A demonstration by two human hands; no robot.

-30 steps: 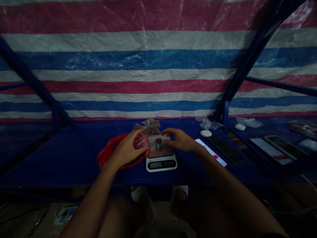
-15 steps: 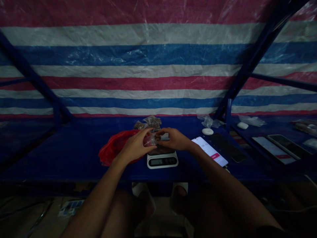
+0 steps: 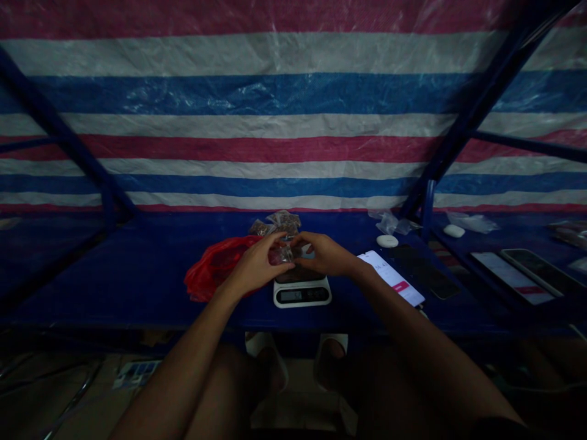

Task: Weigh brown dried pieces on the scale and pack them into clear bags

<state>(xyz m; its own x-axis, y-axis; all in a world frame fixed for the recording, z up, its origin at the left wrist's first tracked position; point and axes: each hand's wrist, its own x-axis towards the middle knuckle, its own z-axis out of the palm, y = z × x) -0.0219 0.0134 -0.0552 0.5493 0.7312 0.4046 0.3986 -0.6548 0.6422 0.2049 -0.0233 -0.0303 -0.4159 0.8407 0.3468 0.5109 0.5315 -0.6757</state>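
At the left, a crumpled red plastic bag [image 3: 215, 266] lies on the blue tabletop [image 3: 137, 263], partly behind the left hand [image 3: 254, 266]; a sideways shift of that wrist could drag the loose film. The left hand holds a small clear plastic bag [image 3: 280, 252] in a narrow grip between thumb and fingers. This bag is above the near-square white scale [image 3: 302, 296]; thin film may slip or fold if pinched too lightly. Just behind are small clear packets with brown contents [image 3: 284, 221], which extended fingertips could nudge. The right hand [image 3: 323, 253] curls toward the clear bag with thumb and fingers close together; whether it grips anything cannot be told. If the two hands are misaligned, any loose contents could spill onto the scale, and a resting finger could falsify its reading. Farther right, a lit white-screened phone [image 3: 393, 280] lies near the right forearm, which could bump it.
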